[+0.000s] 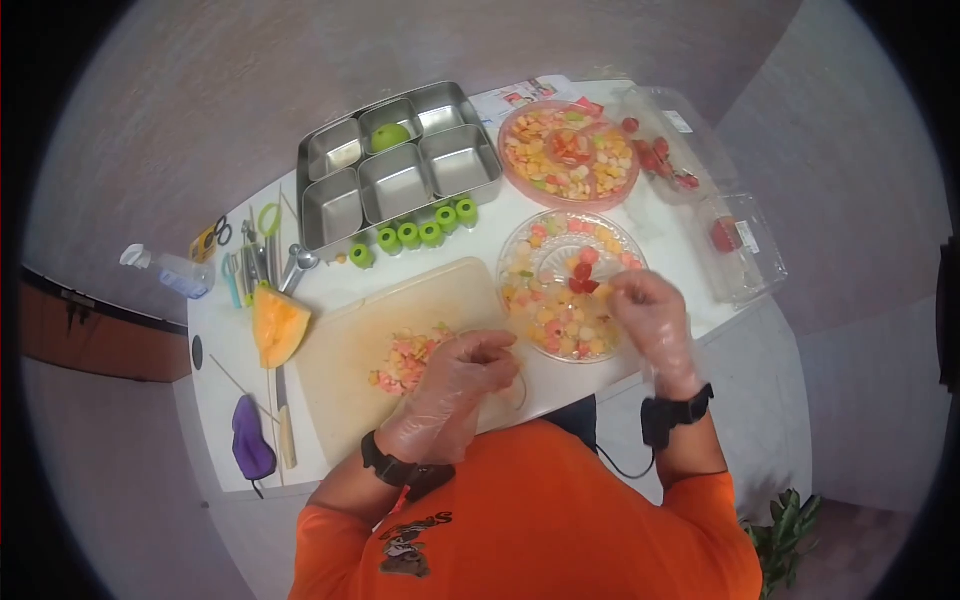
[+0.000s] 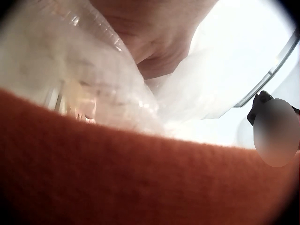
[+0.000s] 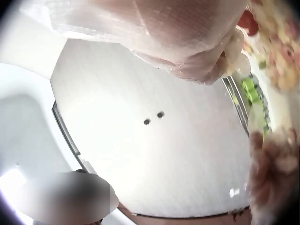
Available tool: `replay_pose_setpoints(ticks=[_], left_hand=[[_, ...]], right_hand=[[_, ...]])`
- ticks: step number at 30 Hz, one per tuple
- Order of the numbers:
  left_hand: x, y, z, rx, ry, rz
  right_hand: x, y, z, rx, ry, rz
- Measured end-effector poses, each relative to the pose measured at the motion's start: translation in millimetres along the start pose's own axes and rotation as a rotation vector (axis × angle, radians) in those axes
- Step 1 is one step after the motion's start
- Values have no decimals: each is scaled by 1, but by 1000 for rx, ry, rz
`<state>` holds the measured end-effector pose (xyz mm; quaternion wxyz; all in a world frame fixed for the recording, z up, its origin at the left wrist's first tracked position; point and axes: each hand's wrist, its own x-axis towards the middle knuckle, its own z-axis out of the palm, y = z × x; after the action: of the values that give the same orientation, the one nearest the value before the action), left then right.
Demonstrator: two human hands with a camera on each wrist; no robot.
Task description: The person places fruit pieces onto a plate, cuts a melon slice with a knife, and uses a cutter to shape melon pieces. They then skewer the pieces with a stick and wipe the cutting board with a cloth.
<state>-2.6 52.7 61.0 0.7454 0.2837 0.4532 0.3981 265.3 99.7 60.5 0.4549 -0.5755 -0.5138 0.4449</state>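
My right hand (image 1: 655, 315), in a clear plastic glove, is over the right rim of a clear round platter (image 1: 548, 262). Thumb and fingertips pinch a pale yellowish fruit piece (image 3: 230, 62), seen in the right wrist view. Fruit balls and pieces (image 1: 575, 335) ring the platter, with cut red fruit (image 1: 583, 278) near its centre. My gloved left hand (image 1: 460, 375) is over the cutting board (image 1: 335, 345), beside a pile of chopped pink and yellow fruit (image 1: 400, 362). Its fingers are loosely bent; no held thing shows. Sleeve and glove fill most of the left wrist view.
A steel tray (image 1: 312, 232) of compartments stands at the back, with green-topped cutters (image 1: 410, 235) before it. Behind the platter sits a pink divided dish (image 1: 510, 180) of fruit. Clear boxes (image 1: 750, 265) lie right. Melon wedge (image 1: 280, 325), knife (image 1: 287, 435) and spray bottle (image 1: 185, 275) are left.
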Motion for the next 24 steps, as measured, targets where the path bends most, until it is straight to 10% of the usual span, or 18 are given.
replay_pose_setpoints(ticks=[24], left_hand=[[0, 0, -7, -3, 36, -9]], right_hand=[[43, 15, -19, -591, -198, 7]])
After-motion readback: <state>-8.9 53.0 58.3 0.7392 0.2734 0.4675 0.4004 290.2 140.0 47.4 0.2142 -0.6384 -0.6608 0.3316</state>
